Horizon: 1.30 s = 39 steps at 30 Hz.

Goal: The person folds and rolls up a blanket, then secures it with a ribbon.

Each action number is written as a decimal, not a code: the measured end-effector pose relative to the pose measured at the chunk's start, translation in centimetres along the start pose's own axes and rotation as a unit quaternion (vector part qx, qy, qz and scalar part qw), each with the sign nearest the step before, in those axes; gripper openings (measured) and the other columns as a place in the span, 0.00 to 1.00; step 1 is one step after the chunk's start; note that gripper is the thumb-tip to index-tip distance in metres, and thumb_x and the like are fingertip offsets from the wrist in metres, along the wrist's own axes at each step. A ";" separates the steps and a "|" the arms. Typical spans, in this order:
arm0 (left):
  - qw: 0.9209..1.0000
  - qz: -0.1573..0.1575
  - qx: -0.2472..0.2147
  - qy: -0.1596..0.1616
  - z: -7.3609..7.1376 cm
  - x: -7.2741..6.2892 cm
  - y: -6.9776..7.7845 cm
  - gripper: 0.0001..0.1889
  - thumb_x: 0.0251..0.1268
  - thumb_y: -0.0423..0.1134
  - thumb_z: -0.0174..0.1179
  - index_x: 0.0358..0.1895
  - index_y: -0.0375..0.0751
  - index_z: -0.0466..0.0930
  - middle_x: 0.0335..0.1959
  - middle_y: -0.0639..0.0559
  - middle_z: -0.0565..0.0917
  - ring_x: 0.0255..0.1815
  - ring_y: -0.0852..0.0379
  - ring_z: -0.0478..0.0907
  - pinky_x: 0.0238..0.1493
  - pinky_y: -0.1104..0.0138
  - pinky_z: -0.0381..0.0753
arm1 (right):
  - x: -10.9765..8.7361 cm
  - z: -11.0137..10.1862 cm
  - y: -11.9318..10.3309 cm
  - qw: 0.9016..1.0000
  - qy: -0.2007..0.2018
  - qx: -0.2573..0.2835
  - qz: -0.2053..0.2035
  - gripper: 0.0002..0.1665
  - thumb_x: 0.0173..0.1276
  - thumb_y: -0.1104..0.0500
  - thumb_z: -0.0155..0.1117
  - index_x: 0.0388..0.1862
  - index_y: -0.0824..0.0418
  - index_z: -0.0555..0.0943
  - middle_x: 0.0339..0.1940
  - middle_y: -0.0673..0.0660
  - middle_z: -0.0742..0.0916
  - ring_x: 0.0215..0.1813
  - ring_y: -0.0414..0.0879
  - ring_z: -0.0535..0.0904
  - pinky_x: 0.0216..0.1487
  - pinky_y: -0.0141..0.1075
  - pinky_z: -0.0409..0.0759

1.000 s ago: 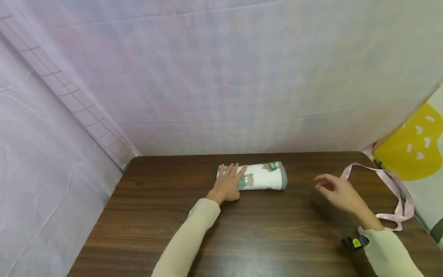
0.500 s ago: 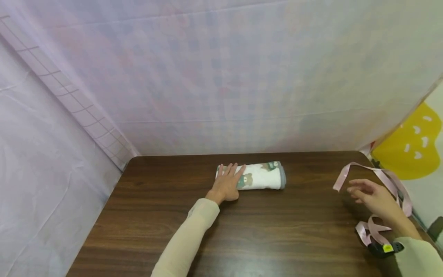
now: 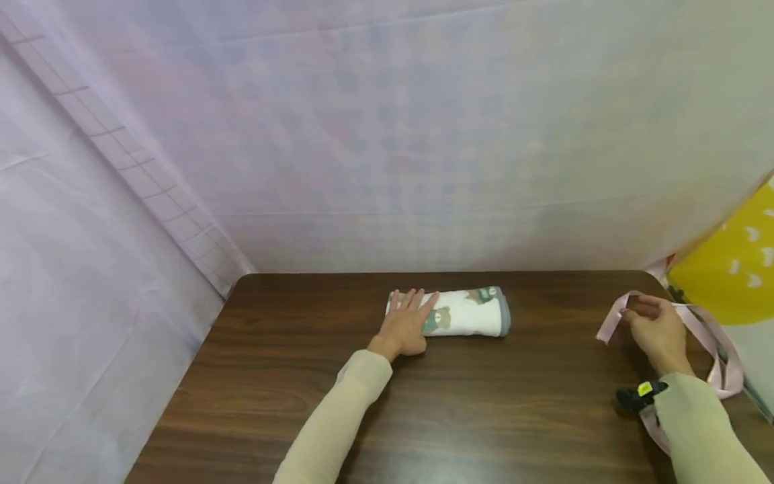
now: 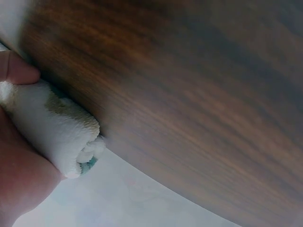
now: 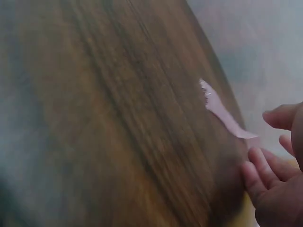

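Note:
A rolled white towel (image 3: pixel 468 314) with bear prints and a grey edge lies near the back of the brown table. My left hand (image 3: pixel 404 329) rests on its left part with fingers spread. In the left wrist view the towel roll (image 4: pixel 49 123) shows its coiled end beside the hand. At the right, my right hand (image 3: pixel 660 336) is at a pink ribbon (image 3: pixel 612 321), near its loose end. Seen from the right wrist, the ribbon (image 5: pixel 222 113) runs toward the fingers (image 5: pixel 258 177); thumb and fingers stand apart. The forearm covers part of the ribbon.
The brown wooden table (image 3: pixel 290 376) ends at a pale cloth backdrop (image 3: pixel 387 168) behind the towel. Another white cloth (image 3: pixel 72 302) hangs at the left. A yellow patterned shape (image 3: pixel 725 269) is beyond the right edge. The right wrist bears a black strap device (image 3: pixel 635 398).
My right hand has moved right, away from the towel side, and over to the pink ribbon near its end. The ribbon has shifted slightly. My left hand stays on the towel.

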<state>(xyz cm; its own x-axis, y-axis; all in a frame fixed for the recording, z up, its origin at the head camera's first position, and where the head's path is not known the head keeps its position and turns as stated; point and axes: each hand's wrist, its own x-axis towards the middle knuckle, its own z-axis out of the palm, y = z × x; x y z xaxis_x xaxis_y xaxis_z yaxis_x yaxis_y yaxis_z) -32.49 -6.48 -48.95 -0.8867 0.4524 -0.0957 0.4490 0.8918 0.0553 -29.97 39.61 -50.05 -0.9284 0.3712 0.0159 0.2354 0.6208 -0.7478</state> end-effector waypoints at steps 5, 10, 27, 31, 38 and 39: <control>1.000 -0.002 0.010 -0.001 0.1 -0.1 0.1 0.55 0.51 0.35 0.59 0.81 0.58 0.36 0.81 0.46 0.49 0.81 0.47 0.44 0.78 0.46 0.36 | 0.9 0.9 0.0 0.999 0.015 0.005 0.037 0.41 0.72 0.46 0.58 0.76 0.66 0.60 0.59 0.63 0.84 0.67 0.66 0.71 0.59 0.39 0.75; 1.000 0.002 0.021 -0.003 -0.1 0.2 0.5 0.55 0.52 0.36 0.59 0.81 0.59 0.34 0.81 0.48 0.49 0.81 0.48 0.43 0.78 0.46 0.36 | 1.0 1.2 -0.2 0.994 0.049 0.036 0.086 0.40 0.69 0.49 0.60 0.75 0.63 0.63 0.25 0.25 0.76 0.69 0.61 0.69 0.55 0.32 0.72; 1.000 0.011 0.020 0.016 -0.1 0.2 0.9 0.54 0.51 0.35 0.59 0.81 0.57 0.39 0.81 0.47 0.51 0.81 0.48 0.46 0.78 0.46 0.39 | -1.2 4.5 -3.5 0.981 0.071 0.180 0.008 0.14 0.67 0.67 0.55 0.51 0.57 0.77 0.25 0.29 0.78 0.30 0.26 0.74 0.33 0.21 0.73; 0.999 0.017 0.031 0.026 -0.3 0.0 0.8 0.52 0.53 0.39 0.59 0.81 0.56 0.40 0.80 0.44 0.52 0.81 0.47 0.45 0.78 0.45 0.40 | -2.8 5.4 -5.4 0.959 0.008 0.280 -0.046 0.18 0.68 0.72 0.53 0.45 0.50 0.77 0.28 0.34 0.82 0.28 0.29 0.78 0.30 0.21 0.75; 0.997 0.025 0.065 0.034 -0.9 -0.1 0.5 0.52 0.59 0.51 0.62 0.81 0.55 0.38 0.81 0.44 0.50 0.81 0.47 0.44 0.77 0.44 0.40 | -6.0 5.6 -9.3 0.919 -0.141 0.356 -0.098 0.16 0.72 0.72 0.51 0.46 0.53 0.78 0.32 0.43 0.84 0.31 0.36 0.76 0.32 0.27 0.76; 0.997 0.027 0.064 0.033 -1.0 -0.1 0.5 0.52 0.59 0.51 0.62 0.81 0.56 0.38 0.81 0.44 0.50 0.81 0.48 0.44 0.77 0.44 0.39 | -6.4 5.6 -9.8 0.915 -0.162 0.356 -0.104 0.15 0.72 0.71 0.51 0.47 0.54 0.78 0.32 0.44 0.83 0.31 0.37 0.76 0.31 0.28 0.76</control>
<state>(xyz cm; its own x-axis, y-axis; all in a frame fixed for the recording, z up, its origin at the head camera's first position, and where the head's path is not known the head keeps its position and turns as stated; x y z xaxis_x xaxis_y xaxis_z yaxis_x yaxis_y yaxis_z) -32.30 -6.13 -47.90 -0.8641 0.5023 -0.0310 0.5032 0.8615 -0.0684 -27.90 27.29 -46.53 -0.9955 0.0011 0.0950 -0.0950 0.0049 -0.9955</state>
